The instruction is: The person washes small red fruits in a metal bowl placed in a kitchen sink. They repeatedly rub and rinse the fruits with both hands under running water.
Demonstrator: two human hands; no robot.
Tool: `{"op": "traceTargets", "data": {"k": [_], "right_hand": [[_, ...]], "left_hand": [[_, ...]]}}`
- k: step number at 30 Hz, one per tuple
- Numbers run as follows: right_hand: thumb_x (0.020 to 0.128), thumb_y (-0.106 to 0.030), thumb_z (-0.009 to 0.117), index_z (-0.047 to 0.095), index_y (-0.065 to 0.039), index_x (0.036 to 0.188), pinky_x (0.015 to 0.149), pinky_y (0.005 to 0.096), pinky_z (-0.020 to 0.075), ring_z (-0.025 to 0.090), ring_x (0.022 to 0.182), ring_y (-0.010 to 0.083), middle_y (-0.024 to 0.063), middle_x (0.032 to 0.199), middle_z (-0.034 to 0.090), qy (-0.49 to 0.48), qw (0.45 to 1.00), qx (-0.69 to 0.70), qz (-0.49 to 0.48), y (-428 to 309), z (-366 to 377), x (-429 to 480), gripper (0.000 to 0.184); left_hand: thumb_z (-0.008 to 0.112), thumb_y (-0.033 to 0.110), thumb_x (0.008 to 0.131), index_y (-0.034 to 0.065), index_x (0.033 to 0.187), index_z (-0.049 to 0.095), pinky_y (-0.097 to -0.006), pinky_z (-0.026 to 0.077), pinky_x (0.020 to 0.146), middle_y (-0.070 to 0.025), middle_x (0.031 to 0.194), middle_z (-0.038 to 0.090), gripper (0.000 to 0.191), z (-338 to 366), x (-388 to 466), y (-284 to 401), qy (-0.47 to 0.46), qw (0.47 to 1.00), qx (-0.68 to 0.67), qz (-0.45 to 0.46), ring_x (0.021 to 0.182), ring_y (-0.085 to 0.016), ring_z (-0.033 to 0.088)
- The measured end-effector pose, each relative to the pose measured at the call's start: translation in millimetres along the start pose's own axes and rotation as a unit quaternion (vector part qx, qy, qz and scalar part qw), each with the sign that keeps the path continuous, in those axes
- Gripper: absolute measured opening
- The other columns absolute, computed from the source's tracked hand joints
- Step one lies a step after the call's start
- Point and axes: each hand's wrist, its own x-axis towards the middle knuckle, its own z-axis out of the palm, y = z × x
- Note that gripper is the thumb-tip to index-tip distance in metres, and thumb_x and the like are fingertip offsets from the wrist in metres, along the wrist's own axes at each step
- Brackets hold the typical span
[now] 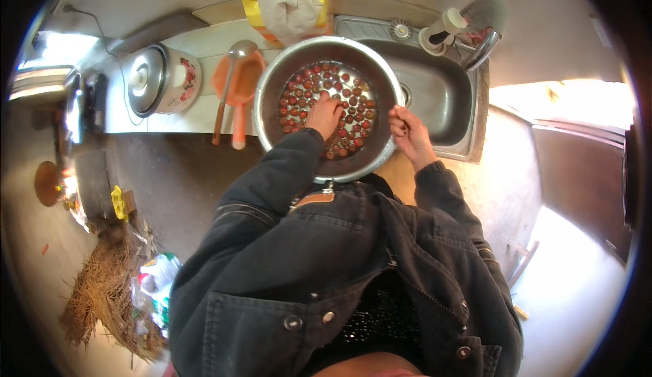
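A large round metal basin [328, 176] holds water and many small round red fruits [351, 118], which look like hawthorn. My left hand [324, 115] reaches into the basin with its fingertips down among the fruits; whether it grips one is hidden. At the basin's right rim is my right hand [411, 135], its fingers curled and the thumb close to the fingertips. I cannot tell whether those fingers pinch the rim or something small. The basin stands on the counter and overlaps the left part of a stainless steel sink [443, 97].
Left of the basin lie an orange plastic dipper [248, 84] and a ladle [242, 48], near a floral lidded pot [178, 84]. Behind stands a yellow jug [249, 8] draped with a cloth [290, 13]. A faucet [481, 51] rises at the sink's right. Dry brushwood [102, 285] lies on the floor.
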Motion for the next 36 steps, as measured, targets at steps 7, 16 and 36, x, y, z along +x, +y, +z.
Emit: {"op": "traceTargets", "data": {"k": [7, 16, 36], "right_hand": [[0.098, -0.012, 0.053, 0.057, 0.000, 0.104, 0.057, 0.0223, 0.0353, 0.042, 0.068, 0.0087, 0.0050, 0.089, 0.056, -0.031, 0.999, 0.023, 0.011, 4, -6, -10, 0.014], [0.099, -0.013, 0.055, 0.059, 0.001, 0.106, 0.058, 0.0215, 0.0355, 0.044, 0.069, 0.0085, 0.0033, 0.089, 0.056, -0.001, 1.000, -0.019, 0.023, 15, -2, -12, 0.016], [0.095, -0.017, 0.067, 0.069, -0.001, 0.102, 0.052, 0.0197, 0.0325, 0.040, 0.062, 0.0030, -0.0054, 0.073, 0.055, 0.052, 0.969, -0.237, -0.047, 69, 51, 19, 0.017]], "left_hand": [[0.068, 0.017, 0.085, 0.0084, 0.117, 0.063, -0.0468, 0.052, 0.085, -0.0160, 0.112, 0.057, 0.034, 24, 31, 11, -0.052, 0.991, 0.124, 0.029, 0.100, -0.037, 0.061], [0.064, 0.016, 0.088, 0.0018, 0.116, 0.059, -0.0483, 0.052, 0.080, -0.0207, 0.105, 0.063, 0.033, 31, 39, -2, -0.066, 0.996, 0.061, 0.027, 0.098, -0.039, 0.063], [0.046, 0.024, 0.105, 0.0012, 0.123, 0.059, -0.0223, 0.039, 0.060, -0.0030, 0.095, 0.062, 0.031, -27, -18, 41, -0.107, 0.753, -0.593, -0.266, 0.070, -0.006, 0.047]]}}
